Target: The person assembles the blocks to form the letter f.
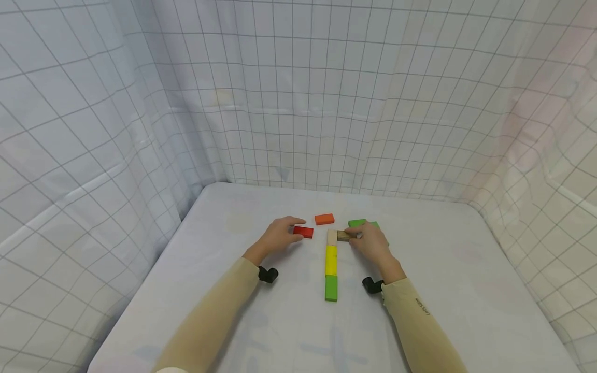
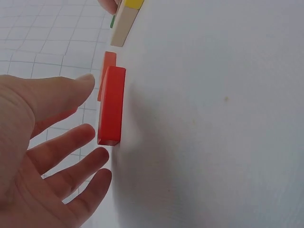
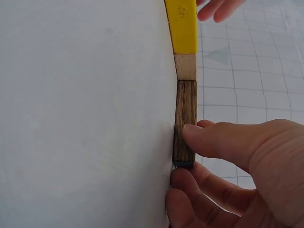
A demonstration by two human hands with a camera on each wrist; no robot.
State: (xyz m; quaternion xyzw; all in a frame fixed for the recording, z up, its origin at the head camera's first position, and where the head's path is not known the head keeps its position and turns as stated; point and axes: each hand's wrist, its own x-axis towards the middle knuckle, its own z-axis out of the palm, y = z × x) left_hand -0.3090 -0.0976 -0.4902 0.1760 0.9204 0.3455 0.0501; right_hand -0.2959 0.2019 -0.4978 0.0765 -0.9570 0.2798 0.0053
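Observation:
My right hand [image 1: 371, 242] holds a dark brown wooden block [image 3: 185, 118], thumb on its near side and fingers around its outer end. The block's other end meets a pale wooden block [image 3: 185, 66]. From the pale block, yellow blocks [image 1: 331, 260] and a green block [image 1: 331, 288] run in a line toward me. On the left, my left hand [image 1: 280, 234] is spread around a red block [image 2: 112, 105]. In the left wrist view its thumb [image 2: 71, 95] and fingers stand apart from the red block's faces.
An orange block [image 1: 324, 219] lies behind the pale block. Green blocks [image 1: 357, 223] lie behind my right hand, partly hidden by it. A white cloth covers the table [image 1: 224, 217], and white grid-patterned curtains [image 1: 298, 103] surround it at the back and sides.

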